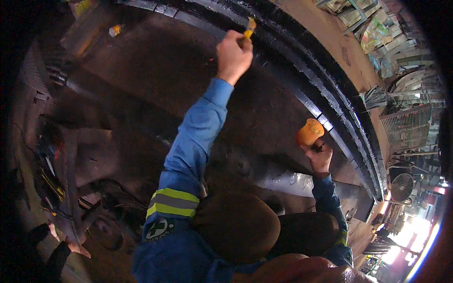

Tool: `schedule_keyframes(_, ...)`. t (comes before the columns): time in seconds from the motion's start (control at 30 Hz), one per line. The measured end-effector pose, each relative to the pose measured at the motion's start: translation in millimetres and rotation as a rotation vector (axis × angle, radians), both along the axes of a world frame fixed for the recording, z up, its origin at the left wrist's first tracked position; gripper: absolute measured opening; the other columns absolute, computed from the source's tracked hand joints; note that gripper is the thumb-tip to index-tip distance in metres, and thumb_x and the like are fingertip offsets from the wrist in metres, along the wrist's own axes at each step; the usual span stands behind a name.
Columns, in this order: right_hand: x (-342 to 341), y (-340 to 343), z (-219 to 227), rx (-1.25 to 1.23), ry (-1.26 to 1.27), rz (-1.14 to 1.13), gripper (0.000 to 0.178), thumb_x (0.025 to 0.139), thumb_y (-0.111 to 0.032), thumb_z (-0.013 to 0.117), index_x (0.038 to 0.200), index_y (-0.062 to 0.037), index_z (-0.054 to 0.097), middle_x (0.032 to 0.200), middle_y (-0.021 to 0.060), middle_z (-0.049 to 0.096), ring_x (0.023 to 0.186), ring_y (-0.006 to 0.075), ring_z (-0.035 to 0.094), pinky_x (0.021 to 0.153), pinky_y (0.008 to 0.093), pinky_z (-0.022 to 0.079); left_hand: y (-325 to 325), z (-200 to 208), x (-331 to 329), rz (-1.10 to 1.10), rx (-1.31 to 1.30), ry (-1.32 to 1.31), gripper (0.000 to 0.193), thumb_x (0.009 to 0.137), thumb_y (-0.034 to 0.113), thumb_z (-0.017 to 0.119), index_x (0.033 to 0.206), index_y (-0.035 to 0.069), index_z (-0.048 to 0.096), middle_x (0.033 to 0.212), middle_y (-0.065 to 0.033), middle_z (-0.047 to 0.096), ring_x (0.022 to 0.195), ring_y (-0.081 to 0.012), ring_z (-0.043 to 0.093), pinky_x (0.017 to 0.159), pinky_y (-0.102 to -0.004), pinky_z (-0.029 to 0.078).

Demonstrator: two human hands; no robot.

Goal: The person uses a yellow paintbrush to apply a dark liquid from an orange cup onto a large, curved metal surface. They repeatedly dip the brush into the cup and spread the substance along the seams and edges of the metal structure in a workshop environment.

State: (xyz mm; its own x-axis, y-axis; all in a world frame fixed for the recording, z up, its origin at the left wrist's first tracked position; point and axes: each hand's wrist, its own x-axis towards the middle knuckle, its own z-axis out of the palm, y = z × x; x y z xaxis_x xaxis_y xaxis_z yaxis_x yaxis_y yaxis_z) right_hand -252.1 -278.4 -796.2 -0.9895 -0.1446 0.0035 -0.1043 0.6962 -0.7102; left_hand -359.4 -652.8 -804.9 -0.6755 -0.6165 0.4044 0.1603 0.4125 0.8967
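My left hand (234, 56) is stretched far forward, its fingers closed round a small paintbrush (249, 28) with a yellow handle. The brush tip is over the long curved metal piece (302, 54), whose parallel ribs look dark and glossy. Whether the tip touches the metal I cannot tell. Lower and to the right, my right hand (321, 158) grips an orange cup (310, 132) with a curved, cut-looking rim, close to the inner edge of the curve. What is inside the cup does not show clearly.
Below my hands lies a broad dark brown plate (141, 70). A yellow-and-white object (114, 30) rests at its far left. Cables and tools (56, 184) crowd the left side. To the right are a wire rack (408, 127), a round fan (402, 187) and piled scrap (382, 42).
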Motion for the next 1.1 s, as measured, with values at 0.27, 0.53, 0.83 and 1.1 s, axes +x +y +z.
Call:
schedule_keyframes(0.27, -11.0, -6.2, 9.6, -0.078, 0.016, 0.034, 0.033, 0.069, -0.012, 0.084, 0.097, -0.0003, 0.07, 0.089, 0.0032, 0.068, 0.08, 0.0111, 0.062, 0.076, 0.0263, 0.049, -7.5, -21.1, 14.9, -0.231, 0.138, -0.073, 0.018, 0.089, 0.016, 0.067, 0.094, -0.001, 0.064, 0.068, -0.0006, 0.059, 0.057, -0.0067, 0.053, 0.05, -0.025, 0.041)
schedule_keyframes(0.53, -43.1, -15.3, 65.6, -0.075, 0.241, 0.201, 0.047, 0.061, -0.014, 0.087, 0.102, -0.001, 0.069, 0.099, 0.0108, 0.068, 0.093, 0.0222, 0.065, 0.085, 0.0323, 0.049, -11.8, 97.0, 61.8, -0.568, 0.445, -0.421, 0.02, 0.091, 0.018, 0.064, 0.096, -0.002, 0.061, 0.061, -0.0009, 0.054, 0.051, -0.0045, 0.048, 0.045, -0.0222, 0.037)
schedule_keyframes(0.83, -10.3, -21.1, 179.9, -0.384, -0.153, -0.037, 0.042, 0.062, -0.01, 0.085, 0.098, 0.0019, 0.069, 0.097, 0.0106, 0.071, 0.094, 0.0201, 0.065, 0.085, 0.0319, 0.05, -17.3, 132.2, 44.1, -0.342, -0.583, -0.645, 0.014, 0.082, 0.015, 0.069, 0.088, 0.004, 0.065, 0.077, -0.016, 0.067, 0.066, -0.033, 0.066, 0.06, -0.0397, 0.051)
schedule_keyframes(1.1, 0.3, -25.8, 272.4, -0.152, 0.048, 0.056, 0.045, 0.062, -0.014, 0.086, 0.102, -0.0017, 0.07, 0.1, 0.0141, 0.068, 0.091, 0.0267, 0.067, 0.079, 0.0346, 0.052, 2.4, 181.9, 14.7, -0.152, -0.484, -0.526, 0.019, 0.085, 0.019, 0.07, 0.092, 0.002, 0.065, 0.079, -0.0144, 0.067, 0.069, -0.0301, 0.067, 0.063, -0.0369, 0.052)
